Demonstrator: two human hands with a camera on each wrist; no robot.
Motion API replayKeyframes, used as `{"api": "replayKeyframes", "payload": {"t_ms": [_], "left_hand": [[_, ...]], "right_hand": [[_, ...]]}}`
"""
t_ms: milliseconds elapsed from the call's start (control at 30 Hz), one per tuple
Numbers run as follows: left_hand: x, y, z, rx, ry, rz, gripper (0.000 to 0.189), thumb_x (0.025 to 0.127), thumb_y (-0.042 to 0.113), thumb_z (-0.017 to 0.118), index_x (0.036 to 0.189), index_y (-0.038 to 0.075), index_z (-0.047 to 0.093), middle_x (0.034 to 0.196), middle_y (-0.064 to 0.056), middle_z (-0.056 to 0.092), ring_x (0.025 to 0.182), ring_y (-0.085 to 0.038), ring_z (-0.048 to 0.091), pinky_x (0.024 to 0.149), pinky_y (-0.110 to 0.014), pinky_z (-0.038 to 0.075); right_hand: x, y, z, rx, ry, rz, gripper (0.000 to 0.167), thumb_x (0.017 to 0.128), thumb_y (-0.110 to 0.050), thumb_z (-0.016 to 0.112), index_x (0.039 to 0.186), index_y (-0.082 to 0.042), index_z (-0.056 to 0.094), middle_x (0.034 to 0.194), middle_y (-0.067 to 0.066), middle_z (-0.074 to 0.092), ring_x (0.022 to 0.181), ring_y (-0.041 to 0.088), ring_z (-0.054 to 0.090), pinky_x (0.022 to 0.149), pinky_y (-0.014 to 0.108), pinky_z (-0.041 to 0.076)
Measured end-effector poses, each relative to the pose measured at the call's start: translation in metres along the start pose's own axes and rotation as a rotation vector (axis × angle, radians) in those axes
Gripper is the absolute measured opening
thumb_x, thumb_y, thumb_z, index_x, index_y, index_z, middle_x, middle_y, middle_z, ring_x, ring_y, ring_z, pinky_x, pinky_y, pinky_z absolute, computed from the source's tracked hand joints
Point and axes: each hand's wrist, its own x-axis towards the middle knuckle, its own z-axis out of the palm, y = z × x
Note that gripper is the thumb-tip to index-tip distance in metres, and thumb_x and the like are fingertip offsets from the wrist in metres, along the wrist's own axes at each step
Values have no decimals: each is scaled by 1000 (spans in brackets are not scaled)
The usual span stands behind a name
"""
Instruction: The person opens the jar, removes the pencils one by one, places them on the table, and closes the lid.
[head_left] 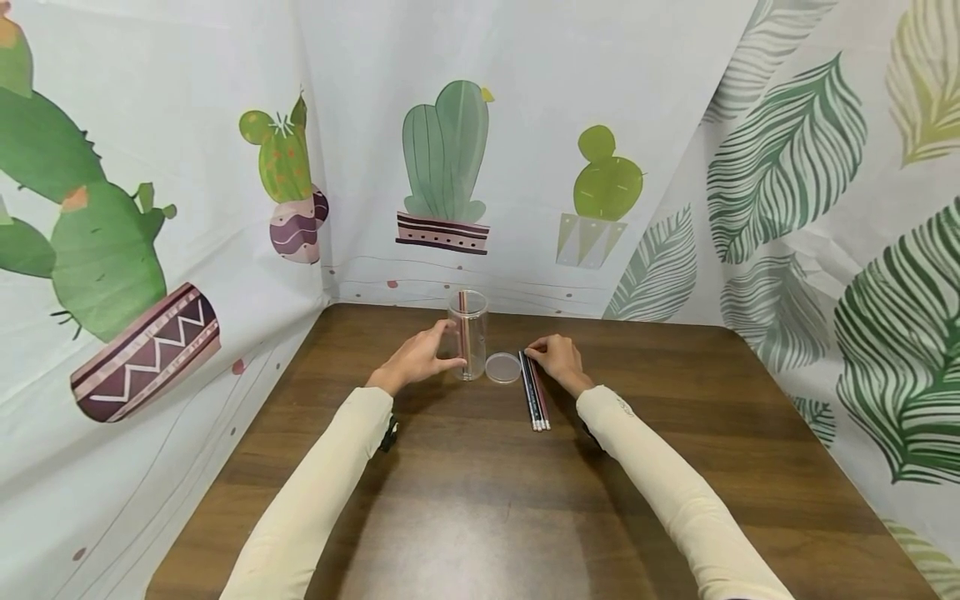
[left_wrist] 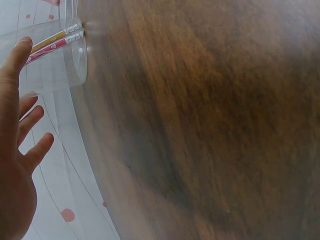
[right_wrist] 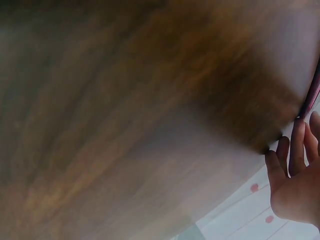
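Note:
A clear cylindrical jar (head_left: 476, 346) stands on the table with a red pencil and a yellow pencil (left_wrist: 49, 40) upright inside. My left hand (head_left: 417, 357) is at its left side, thumb across the front and index finger at the far side; in the left wrist view the other fingers are spread. Right of the jar lies a round clear lid (head_left: 502, 367). Several pencils (head_left: 532, 392), black and dark red, lie side by side, eraser ends toward me. At their far ends, my right hand (head_left: 558, 360) pinches the dark red pencil (right_wrist: 311, 95) near its tip.
The wooden table (head_left: 480, 508) runs back to a white curtain (head_left: 525, 167) printed with cacti. A leaf-patterned curtain (head_left: 795, 192) hangs along the right side.

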Motion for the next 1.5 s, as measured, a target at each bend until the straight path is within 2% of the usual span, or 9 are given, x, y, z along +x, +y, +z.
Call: {"api": "replayKeyframes", "payload": {"t_ms": [267,467,667,933,1100,1500], "left_hand": [[-2,-2,2,-6,5,3,79,90,48,80,149,12,40,148,-16,58,134,-35,57,111,-52,46],[-2,-1,0,-10,3,6,79,91,48,79,149,13,40,148,-16,58,134,-35,57,110,-52,47],[0,-1,-1,-8,7,-5,77,91,48,80,147,15,40,147,-13,59,134,-31,58,110,-51,47],[-2,1,-2,-13,0,4,76,91,47,80,148,14,40,148,-14,58,135,-33,56,110,-52,47],[-3,1,-3,-25,4,8,77,91,45,81,148,14,41,148,-15,58,135,-34,56,110,-53,46],[-3,2,-2,-10,0,11,77,91,47,80,148,13,40,147,-15,58,135,-34,56,110,-52,47]], "right_hand": [[1,0,-6,16,-1,-15,21,98,-28,75,110,-12,82,109,9,78,105,29,72,91,48,57],[7,-6,-19,6,20,-49,23,99,-31,74,110,-12,81,108,7,79,103,28,73,90,47,58],[14,-33,-45,28,44,-137,25,100,-30,72,114,-11,80,111,9,78,102,28,73,88,46,59],[20,-74,-72,74,91,-262,24,99,-27,74,114,-10,80,108,8,79,96,25,74,89,46,57],[24,-98,-81,104,97,-316,20,99,-26,75,111,-11,81,107,6,79,93,22,72,81,42,57],[29,-134,-84,102,94,-402,20,97,-23,77,110,-7,80,101,7,79,92,22,73,84,38,58]]}}
